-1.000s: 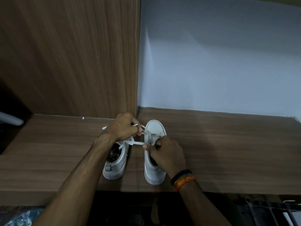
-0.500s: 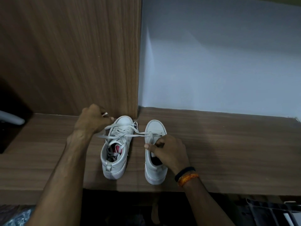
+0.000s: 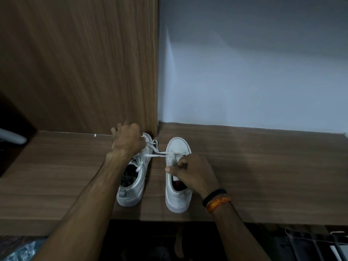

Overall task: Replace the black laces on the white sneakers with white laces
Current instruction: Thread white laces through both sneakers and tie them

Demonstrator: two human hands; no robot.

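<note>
Two white sneakers stand side by side on a wooden shelf (image 3: pixel 263 176), toes pointing away from me. The left sneaker (image 3: pixel 131 187) carries white laces. My left hand (image 3: pixel 128 141) hovers over its toe and grips a white lace (image 3: pixel 160 153) that stretches taut across to the right sneaker (image 3: pixel 178 196). My right hand (image 3: pixel 192 172) rests on the right sneaker's tongue area, fingers curled and pinching at the eyelets. I see no black lace.
A wooden side panel (image 3: pixel 84 63) rises behind the left sneaker, and a pale wall (image 3: pixel 254 72) stands behind the right one. The shelf's front edge runs just below the heels. Dark clutter lies under the shelf, with a wire rack (image 3: pixel 316 245) at the lower right.
My left hand pulled the lace far out to the left, then came back right over the left sneaker's toe. My right hand has stayed on the right sneaker.
</note>
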